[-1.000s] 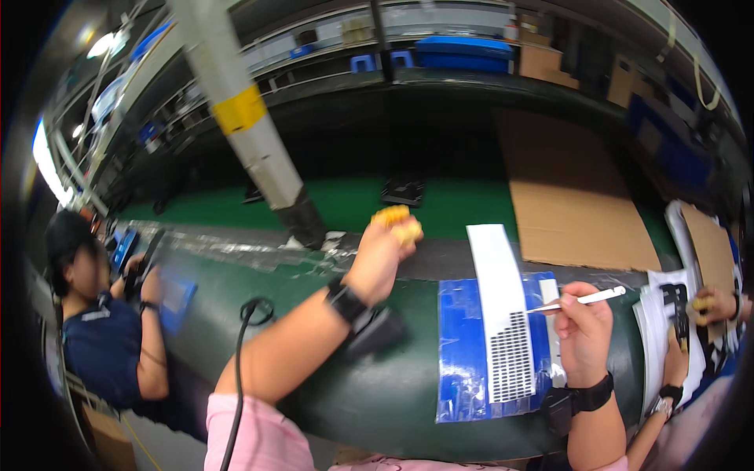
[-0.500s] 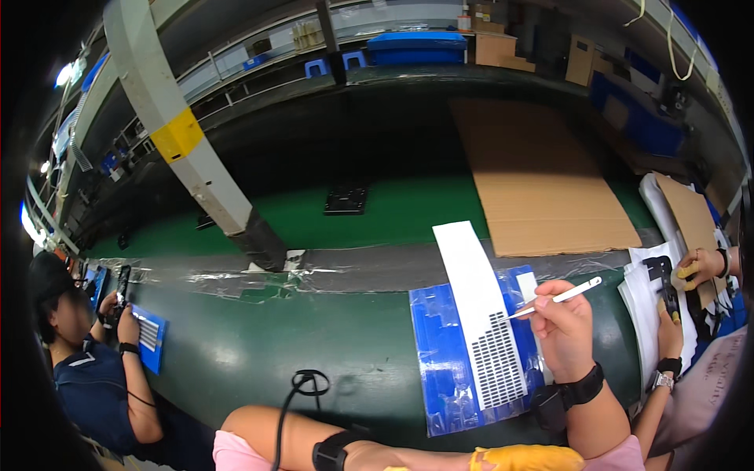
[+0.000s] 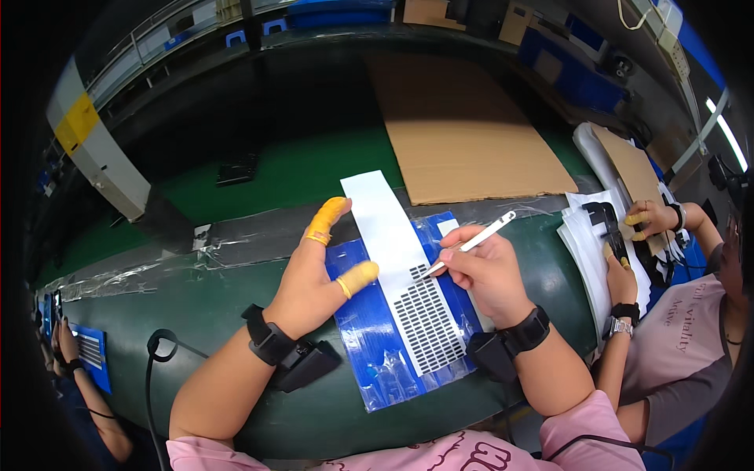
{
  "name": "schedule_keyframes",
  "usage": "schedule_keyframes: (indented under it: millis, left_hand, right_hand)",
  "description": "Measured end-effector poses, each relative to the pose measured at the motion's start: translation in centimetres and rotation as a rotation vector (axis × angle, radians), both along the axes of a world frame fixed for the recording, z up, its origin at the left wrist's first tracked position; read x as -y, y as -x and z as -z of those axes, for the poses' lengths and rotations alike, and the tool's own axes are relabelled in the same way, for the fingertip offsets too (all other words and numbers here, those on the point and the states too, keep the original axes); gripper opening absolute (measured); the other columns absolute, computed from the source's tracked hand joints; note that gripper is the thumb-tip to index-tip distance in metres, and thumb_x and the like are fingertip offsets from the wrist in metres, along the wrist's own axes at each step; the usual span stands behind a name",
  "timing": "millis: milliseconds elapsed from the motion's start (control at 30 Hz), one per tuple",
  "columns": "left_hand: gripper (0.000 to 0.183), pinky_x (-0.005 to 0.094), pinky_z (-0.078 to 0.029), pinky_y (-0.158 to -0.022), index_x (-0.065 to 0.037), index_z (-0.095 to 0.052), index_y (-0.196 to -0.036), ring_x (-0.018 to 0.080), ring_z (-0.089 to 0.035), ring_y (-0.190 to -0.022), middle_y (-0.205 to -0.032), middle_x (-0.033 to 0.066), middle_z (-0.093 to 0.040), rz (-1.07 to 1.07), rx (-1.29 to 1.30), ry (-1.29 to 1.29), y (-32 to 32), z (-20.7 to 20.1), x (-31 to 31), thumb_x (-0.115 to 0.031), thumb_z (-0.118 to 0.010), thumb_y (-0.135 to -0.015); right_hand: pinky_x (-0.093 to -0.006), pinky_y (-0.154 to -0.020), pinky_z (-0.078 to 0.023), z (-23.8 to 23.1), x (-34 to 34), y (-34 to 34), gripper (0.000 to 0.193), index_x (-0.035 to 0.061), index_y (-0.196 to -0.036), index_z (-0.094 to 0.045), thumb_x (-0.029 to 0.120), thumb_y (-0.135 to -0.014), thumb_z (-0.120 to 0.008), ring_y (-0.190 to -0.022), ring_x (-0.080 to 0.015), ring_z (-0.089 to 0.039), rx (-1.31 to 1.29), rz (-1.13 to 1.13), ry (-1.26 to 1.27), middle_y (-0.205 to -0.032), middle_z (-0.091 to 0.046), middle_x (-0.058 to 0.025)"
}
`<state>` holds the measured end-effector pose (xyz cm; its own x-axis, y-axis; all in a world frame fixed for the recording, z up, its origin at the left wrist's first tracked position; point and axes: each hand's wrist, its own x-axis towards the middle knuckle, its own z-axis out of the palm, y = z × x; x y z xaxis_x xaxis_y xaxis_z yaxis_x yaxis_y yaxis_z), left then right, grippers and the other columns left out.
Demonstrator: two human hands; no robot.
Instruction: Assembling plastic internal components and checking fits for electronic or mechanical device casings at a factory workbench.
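Observation:
My right hand (image 3: 488,273) grips white tweezers (image 3: 481,238) like a pen, with their tips at the upper rows of small black pieces on a white strip sheet (image 3: 390,229). The sheet lies on a blue board (image 3: 369,326) patched with clear tape. Yellow covers sit on the thumb and a finger of my left hand (image 3: 310,279). That hand is open beside the sheet's left edge, thumb and finger spread apart, holding nothing. Whether its thumb touches the sheet I cannot tell.
A large cardboard sheet (image 3: 471,141) lies beyond the board. At right, a co-worker's hands (image 3: 624,279) hold a black part (image 3: 603,224) over white sheets. Another worker sits at far left by a blue board (image 3: 96,357). A pillar (image 3: 102,165) stands at left; a black cable (image 3: 149,385) loops nearby.
My left hand has come up from the lower edge to beside the sheet. The view has shifted, so the scene sits further left and higher. The tweezers stay at the black pieces.

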<state>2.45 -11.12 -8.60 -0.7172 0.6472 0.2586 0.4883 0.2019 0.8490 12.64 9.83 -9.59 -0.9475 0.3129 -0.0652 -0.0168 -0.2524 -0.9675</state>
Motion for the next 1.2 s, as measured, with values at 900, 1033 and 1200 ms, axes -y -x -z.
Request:
schedule_keyframes:
  millis: [900,1033,1200]
  left_hand:
    - [0.044,0.0238,-0.038,-0.084,-0.003,-0.044,-0.120,0.0146,-0.047,-0.106,-0.115,0.0102,-0.050,-0.142,0.237,-0.237,1.1,3.4,-0.3,0.004,-0.054,-0.077]
    - [0.042,0.0235,-0.039,-0.083,-0.003,-0.045,-0.118,0.0147,-0.048,-0.104,-0.114,0.0095,-0.050,-0.172,0.270,-0.279,1.1,3.6,-0.2,0.004,-0.053,-0.078]
    - [0.038,0.0238,-0.040,-0.083,-0.002,-0.046,-0.116,0.0142,-0.049,-0.101,-0.109,0.0089,-0.053,-0.217,0.399,-0.400,1.3,3.4,-0.4,0.004,-0.051,-0.078]
  right_hand:
    - [-0.0153,-0.044,-0.035,1.0,-0.3,0.0,0.015,-0.0012,-0.089,-0.056,-0.002,-0.074,-0.059,-0.050,-0.0044,-0.048,0.045,-0.001,-0.029,-0.068,-0.062,-0.0085]
    - [-0.0152,-0.044,-0.034,1.0,-0.3,0.0,0.015,-0.0011,-0.089,-0.056,-0.002,-0.074,-0.059,-0.051,-0.0042,-0.048,0.028,0.011,0.007,-0.067,-0.061,-0.0065]
    - [-0.0157,-0.044,-0.033,0.5,0.0,0.0,0.016,-0.0005,-0.091,-0.057,-0.001,-0.075,-0.060,-0.052,-0.0044,-0.048,-0.006,0.015,0.083,-0.065,-0.057,-0.0033]
